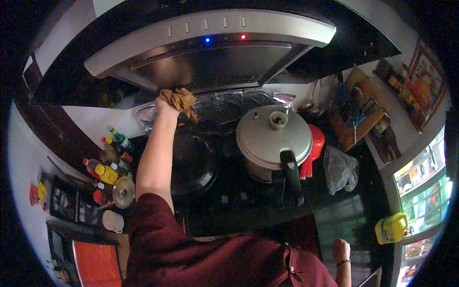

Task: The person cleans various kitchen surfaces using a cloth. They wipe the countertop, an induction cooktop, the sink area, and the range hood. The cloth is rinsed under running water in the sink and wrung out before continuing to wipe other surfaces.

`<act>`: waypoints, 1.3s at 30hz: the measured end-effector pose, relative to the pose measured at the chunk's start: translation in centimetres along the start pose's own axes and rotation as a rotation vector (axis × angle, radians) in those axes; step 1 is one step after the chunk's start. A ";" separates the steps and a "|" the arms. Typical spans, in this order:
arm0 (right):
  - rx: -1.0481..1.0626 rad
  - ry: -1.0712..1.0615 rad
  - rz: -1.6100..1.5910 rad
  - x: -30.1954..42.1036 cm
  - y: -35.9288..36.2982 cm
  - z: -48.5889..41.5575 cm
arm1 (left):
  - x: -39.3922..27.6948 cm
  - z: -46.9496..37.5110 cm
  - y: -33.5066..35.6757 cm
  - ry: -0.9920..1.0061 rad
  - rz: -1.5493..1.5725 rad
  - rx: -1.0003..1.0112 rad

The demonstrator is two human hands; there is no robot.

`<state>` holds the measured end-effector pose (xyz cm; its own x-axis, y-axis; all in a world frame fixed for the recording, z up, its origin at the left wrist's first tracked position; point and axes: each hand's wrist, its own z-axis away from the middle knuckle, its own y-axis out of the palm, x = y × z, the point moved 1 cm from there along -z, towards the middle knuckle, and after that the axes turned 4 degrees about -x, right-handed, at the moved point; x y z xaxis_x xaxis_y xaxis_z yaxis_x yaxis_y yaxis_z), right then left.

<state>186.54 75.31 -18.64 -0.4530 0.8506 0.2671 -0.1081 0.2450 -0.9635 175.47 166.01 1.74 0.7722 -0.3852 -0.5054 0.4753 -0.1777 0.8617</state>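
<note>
At the lower edge of a range hood [211, 30], my left hand [165, 106] grips a crumpled brown cloth [182, 102]. The arm reaches up past a dark wok [200, 166] on the black stove. My right hand [341, 249] is low at the right, over the dark countertop [344, 215], with its fingers curled in. Nothing shows in it, and a thin bracelet circles that wrist. A large metal pressure cooker [274, 138] with a black handle stands on the stove's right side. The hood carries one blue and one red light.
Several sauce bottles [107, 174], a lidded pot [123, 192] and a white mug [113, 220] stand at the left. Behind the cooker is a red object [315, 141]. A plastic bag [340, 170], utensil rack [358, 122] and yellow jug [391, 228] are at the right. Foil [229, 104] lines the back wall.
</note>
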 end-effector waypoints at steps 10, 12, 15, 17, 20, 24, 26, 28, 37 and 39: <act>-0.017 0.004 -0.048 -1.2 0.8 1.7 | -7.3 12.3 8.0 -0.010 -0.117 0.160; -0.047 -0.014 -0.087 -2.4 0.7 3.9 | -8.1 16.0 10.3 0.068 -0.144 0.283; -0.083 -0.031 -0.009 -5.1 1.1 7.8 | -9.0 20.8 13.1 0.191 -0.198 0.323; -0.110 0.001 -0.049 -7.4 1.2 11.0 | -8.5 23.3 15.2 0.207 -0.184 0.330; -0.079 -0.015 -0.020 -11.1 1.3 16.1 | -6.0 26.9 18.5 0.260 -0.188 0.269; -0.112 0.017 -0.060 -15.2 1.8 23.4 | -0.7 32.5 23.9 0.273 -0.292 0.357; -0.177 0.021 -0.150 -16.6 2.1 27.0 | 3.1 35.5 26.0 0.166 -0.393 0.363; -0.159 0.148 -0.120 -16.8 2.4 29.4 | 6.2 38.4 27.3 0.157 -0.487 0.440; -0.415 0.009 -0.353 -6.4 -6.1 27.3 | 11.2 49.4 16.9 -0.114 -0.872 0.751; -0.529 -0.114 -0.489 -1.2 -9.9 22.7 | 11.3 50.6 12.3 -0.160 -0.878 0.887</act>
<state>168.04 61.32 -9.86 -0.5551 0.5397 0.6330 0.1077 0.8012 -0.5886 168.67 113.72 8.92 0.2503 0.0771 -0.9651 0.3078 -0.9514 0.0038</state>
